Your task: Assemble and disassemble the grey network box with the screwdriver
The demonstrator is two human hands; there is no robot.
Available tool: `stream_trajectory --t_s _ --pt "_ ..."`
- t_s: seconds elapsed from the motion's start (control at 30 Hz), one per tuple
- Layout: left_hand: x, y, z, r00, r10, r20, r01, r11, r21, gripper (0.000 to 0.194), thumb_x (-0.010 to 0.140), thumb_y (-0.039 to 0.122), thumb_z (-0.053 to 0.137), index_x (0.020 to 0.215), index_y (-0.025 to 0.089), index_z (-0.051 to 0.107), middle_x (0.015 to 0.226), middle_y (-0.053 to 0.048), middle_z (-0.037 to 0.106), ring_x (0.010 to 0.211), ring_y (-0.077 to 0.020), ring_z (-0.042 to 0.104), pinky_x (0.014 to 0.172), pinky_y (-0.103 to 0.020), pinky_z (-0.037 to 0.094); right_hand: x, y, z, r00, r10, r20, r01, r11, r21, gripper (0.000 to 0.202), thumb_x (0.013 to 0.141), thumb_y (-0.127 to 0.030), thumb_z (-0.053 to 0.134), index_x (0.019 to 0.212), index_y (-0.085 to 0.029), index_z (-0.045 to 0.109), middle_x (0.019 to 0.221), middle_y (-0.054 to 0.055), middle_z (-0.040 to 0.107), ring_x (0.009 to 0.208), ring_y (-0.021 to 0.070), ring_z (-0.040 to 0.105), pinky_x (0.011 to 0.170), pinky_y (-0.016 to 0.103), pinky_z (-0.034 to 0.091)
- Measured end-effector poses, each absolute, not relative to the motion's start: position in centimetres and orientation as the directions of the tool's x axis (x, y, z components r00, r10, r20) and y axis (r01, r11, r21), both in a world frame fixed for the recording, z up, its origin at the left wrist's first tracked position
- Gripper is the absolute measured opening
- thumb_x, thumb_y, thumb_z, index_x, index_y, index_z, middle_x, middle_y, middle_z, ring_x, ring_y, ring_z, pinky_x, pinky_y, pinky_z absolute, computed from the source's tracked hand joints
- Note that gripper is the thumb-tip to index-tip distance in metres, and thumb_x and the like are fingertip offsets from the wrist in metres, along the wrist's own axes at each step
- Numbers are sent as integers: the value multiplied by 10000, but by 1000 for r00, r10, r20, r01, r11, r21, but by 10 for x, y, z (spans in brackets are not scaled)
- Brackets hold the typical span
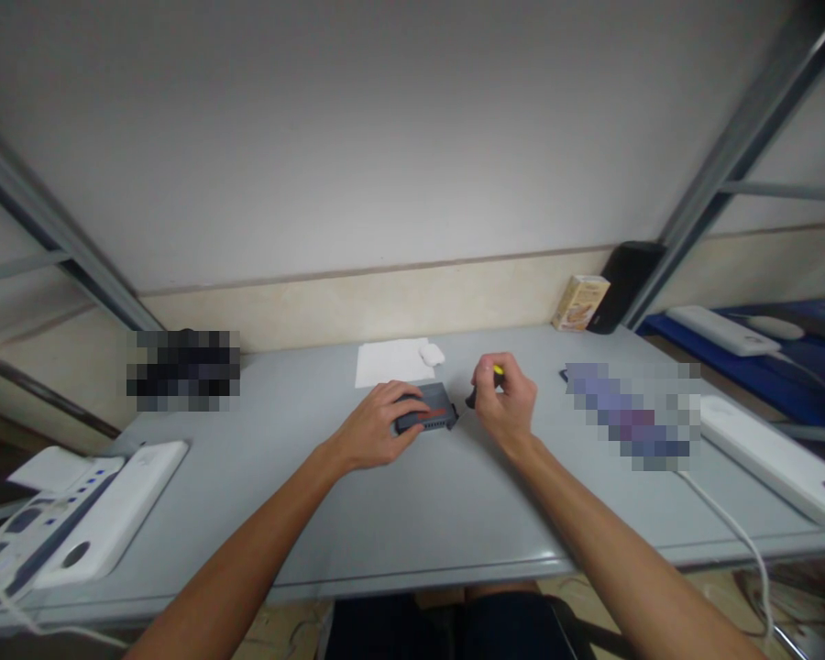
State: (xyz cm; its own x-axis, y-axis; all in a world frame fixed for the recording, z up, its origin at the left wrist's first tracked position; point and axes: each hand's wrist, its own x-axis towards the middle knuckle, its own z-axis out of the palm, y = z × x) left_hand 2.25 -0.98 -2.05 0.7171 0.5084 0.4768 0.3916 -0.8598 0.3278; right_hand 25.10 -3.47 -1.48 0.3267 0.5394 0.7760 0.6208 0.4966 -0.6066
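My left hand (378,426) grips the left part of a dark grey box (440,398) lying on the desk. Its fingers lie across the top and the thumb presses on the near side. The box has a red patch on top and a row of small slots along its front face. My right hand (512,399) is wrapped round a screwdriver with a black and yellow handle (499,370). Its thin shaft points down and left towards the box's right end, where a small dark part (453,420) sticks out. Whether the tip touches it, I cannot tell.
White paper (391,360) with a small white case (432,354) lies behind the box. At the back right stand a yellow carton (581,302) and a black object (625,284). White devices (120,513) and cables (729,522) flank the desk (412,541). Two areas are pixelated.
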Motion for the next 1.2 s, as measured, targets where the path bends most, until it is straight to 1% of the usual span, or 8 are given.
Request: stream_trajectory --t_s 0.23,0.43,0.53,0.67,0.83,0.97,1.07,1.2 --pt "22 -10 -20 712 506 487 385 -861 332 264 912 221 653 1171 250 692 1231 -84 651 1160 -236 592 1034 -438 469 251 -36 -14 411 542 733 572 472 -671 231 990 -347 528 818 -203 582 617 -38 570 528 112 535 569 240 433" --pt "24 -11 -20 724 494 481 365 -866 341 287 909 294 699 1192 252 690 1234 -93 642 1152 -243 592 1029 -443 469 247 -33 -5 508 625 592 329 494 -805 320 991 -452 529 791 -205 563 632 -32 594 508 106 530 508 224 433" --pt "26 -10 -21 715 480 509 345 -875 340 184 944 307 666 1106 233 713 1183 -89 662 1107 -229 605 985 -421 483 247 -28 -3 529 678 511 179 499 -848 320 969 -494 558 827 -207 571 668 -29 622 482 103 534 469 223 454" --pt "26 -6 -22 684 497 533 346 -865 363 158 999 292 586 1019 214 722 1064 -77 691 1021 -210 618 912 -392 491 247 -23 -3 546 703 456 96 489 -867 341 942 -529 584 831 -206 577 677 -29 636 464 98 538 441 216 468" --pt "18 4 -21 591 595 545 419 -804 423 207 1025 304 534 1008 213 719 1022 -71 690 993 -203 611 928 -395 486 249 -19 -3 526 754 394 -3 465 -885 366 915 -560 606 854 -200 582 715 -13 653 527 116 599 465 226 519" --pt "3 22 -30 426 690 585 544 -712 444 231 1028 325 519 1037 220 725 1005 -63 681 1009 -212 606 946 -402 494 249 -20 -4 483 773 411 12 464 -886 363 929 -550 593 844 -198 578 699 -15 635 499 109 578 451 221 504" --pt "-11 36 -37 361 721 591 667 -643 377 237 1014 341 535 1043 228 742 991 -64 675 996 -227 594 933 -414 497 245 -25 -5 429 786 445 71 461 -884 355 946 -543 573 835 -205 570 665 -25 622 471 106 556 442 216 477" --pt "-20 48 -40 368 725 582 778 -583 235 227 985 352 580 1034 238 770 1010 -78 653 972 -241 571 905 -411 494 240 -33 -8 338 794 506 234 450 -862 351 967 -506 556 787 -205 572 624 -33 596 484 102 529 469 212 440"
